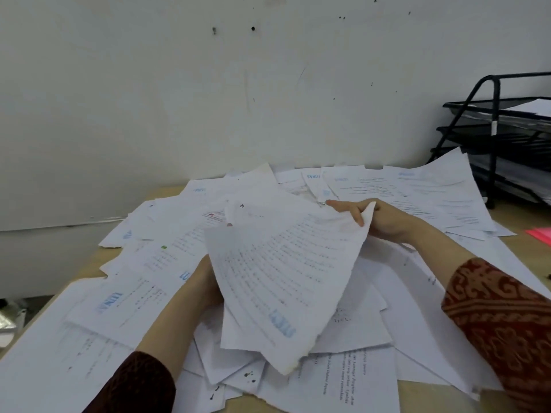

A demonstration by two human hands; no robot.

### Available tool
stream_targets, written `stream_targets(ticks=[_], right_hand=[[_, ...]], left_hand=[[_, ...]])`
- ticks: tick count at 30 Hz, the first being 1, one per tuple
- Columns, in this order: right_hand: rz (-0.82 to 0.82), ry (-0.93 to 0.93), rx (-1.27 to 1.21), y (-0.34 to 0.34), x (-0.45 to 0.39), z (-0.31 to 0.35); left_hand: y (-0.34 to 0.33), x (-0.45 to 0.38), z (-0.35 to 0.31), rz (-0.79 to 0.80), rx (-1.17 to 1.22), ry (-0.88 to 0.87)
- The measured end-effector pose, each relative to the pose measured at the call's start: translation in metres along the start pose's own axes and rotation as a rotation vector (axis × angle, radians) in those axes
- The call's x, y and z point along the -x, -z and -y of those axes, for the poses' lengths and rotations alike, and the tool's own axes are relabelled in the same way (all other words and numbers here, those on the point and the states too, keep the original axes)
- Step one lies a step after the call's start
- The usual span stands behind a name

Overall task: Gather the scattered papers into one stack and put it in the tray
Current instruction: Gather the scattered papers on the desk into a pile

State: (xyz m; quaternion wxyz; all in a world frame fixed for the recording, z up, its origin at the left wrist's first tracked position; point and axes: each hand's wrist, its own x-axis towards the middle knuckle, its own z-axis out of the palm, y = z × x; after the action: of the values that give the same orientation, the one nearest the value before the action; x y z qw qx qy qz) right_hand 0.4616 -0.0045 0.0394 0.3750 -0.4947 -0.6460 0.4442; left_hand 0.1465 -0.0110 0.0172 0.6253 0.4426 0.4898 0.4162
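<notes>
1. A light brown wooden worktop (167, 193) stands against a white wall (179, 84), and loose white printed paper sheets (125, 305) lie scattered over most of it, overlapping at many angles.
2. The left hand (199, 281) reaches under a lifted bundle of white printed sheets (283, 272); its fingers are hidden behind the paper, so I cannot tell if they are spread or curled. The forearm comes out of a dark red sleeve (143, 383).
3. The lifted bundle is in the middle, tilted above the scattered sheets, with its lower corner pointing toward the near edge of the worktop.
4. The right hand (384, 219) holds the upper right corner of the bundle. Its fingers (343, 207) pinch the paper edge, thumb on the near face and the other fingers behind it. This arm wears a red patterned sleeve (501, 317).
5. A pink flat sheet or folder (539, 235) lies at the right edge of the worktop, only partly in view.
6. A black wire-mesh tiered letter tray (507, 135) stands at the far right near the wall, with white paper already in its top level, well apart from the lifted bundle.
</notes>
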Motion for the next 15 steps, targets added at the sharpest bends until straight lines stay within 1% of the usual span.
stream_targets(ticks=[2,4,6,8,11,12,15], right_hand=[[0.077,-0.046,-0.061,0.000,-0.013,0.005],[0.119,-0.078,-0.089,-0.001,-0.023,0.007],[0.083,-0.096,-0.085,-0.007,-0.032,0.010],[-0.019,-0.083,-0.098,-0.015,-0.039,0.010],[-0.153,-0.042,-0.147,-0.024,-0.043,0.006],[-0.211,-0.028,-0.093,-0.026,-0.043,0.005],[-0.436,0.009,0.177,-0.024,-0.041,0.000]], left_hand=[[0.002,-0.004,-0.007,0.050,0.019,0.026],[0.006,-0.002,-0.011,0.169,0.035,0.063],[0.010,-0.003,-0.007,0.274,-0.084,0.063],[0.010,-0.003,-0.003,0.306,-0.180,0.036],[0.009,-0.004,-0.002,0.261,-0.201,0.017],[0.009,-0.004,-0.002,0.250,-0.197,0.006],[0.008,-0.002,0.000,0.238,-0.180,-0.021]])
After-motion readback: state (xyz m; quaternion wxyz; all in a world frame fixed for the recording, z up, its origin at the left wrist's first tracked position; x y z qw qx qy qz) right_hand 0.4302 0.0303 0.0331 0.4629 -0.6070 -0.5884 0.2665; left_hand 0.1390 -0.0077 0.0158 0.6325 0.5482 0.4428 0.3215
